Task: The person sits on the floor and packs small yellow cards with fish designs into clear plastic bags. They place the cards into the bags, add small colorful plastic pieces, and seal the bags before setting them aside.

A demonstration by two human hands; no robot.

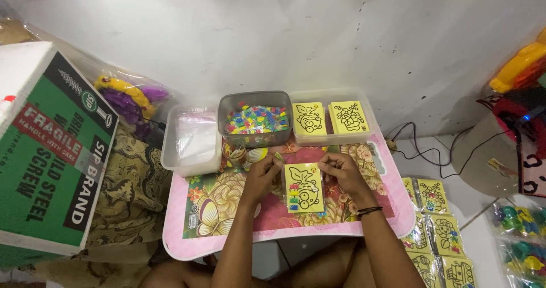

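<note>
Head camera, looking down: a small pink table (392,219) with a flower print stands against a white wall. Both hands meet over a yellow picture card (304,187) in a clear sleeve, which lies flat near the middle of the table. The left hand (263,177) pinches the card's upper left edge with closed fingers, and the right hand (341,171) pinches its upper right corner the same way. A dark band (369,210) circles the right wrist. Behind the card stand three clear tubs: one holding plastic bags (192,137), a grey one full of small coloured packets (256,119), and one with more yellow cards (331,117). A green and white cardboard box (51,151) sits at the left. Finished cards (441,231) lie on the floor at the right.
</note>
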